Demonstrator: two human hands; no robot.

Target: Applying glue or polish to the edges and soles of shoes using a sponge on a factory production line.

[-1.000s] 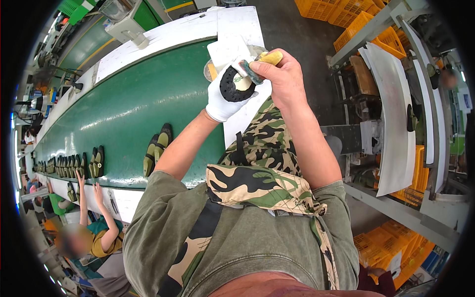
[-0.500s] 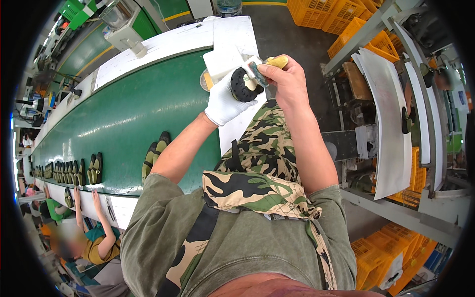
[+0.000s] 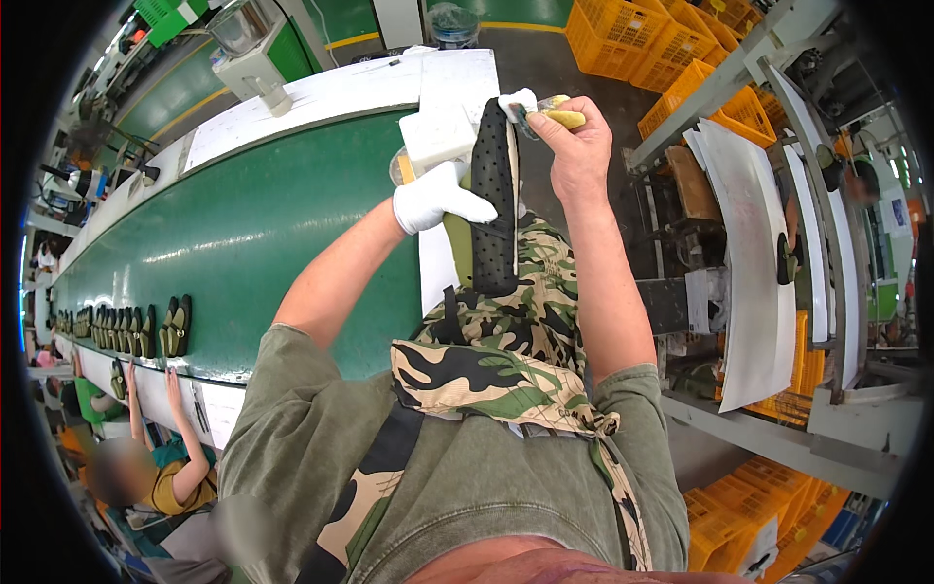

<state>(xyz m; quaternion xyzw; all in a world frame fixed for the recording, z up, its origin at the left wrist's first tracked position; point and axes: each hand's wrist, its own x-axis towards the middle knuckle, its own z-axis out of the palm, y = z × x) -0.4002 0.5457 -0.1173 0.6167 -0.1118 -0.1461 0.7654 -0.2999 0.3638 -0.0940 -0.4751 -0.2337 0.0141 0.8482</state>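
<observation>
Head view: the left hand [image 3: 440, 198], in a white cloth glove, grips a black dotted shoe sole [image 3: 495, 204] held on edge above the camouflage apron [image 3: 486, 370], just past the belt's near edge. The bare right hand [image 3: 576, 156] is closed on a yellow-handled brush [image 3: 555, 115] at the sole's far tip. A white block [image 3: 437, 136] lies beside it. The smooth green belt [image 3: 243, 234] runs wide and open leftward to rows of shoes [image 3: 175, 327]; orange crates [image 3: 642, 39] crowd the right.

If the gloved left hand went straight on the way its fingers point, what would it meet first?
The left hand points right at the black shoe sole, which it already seems to touch; depth is unclear.
</observation>
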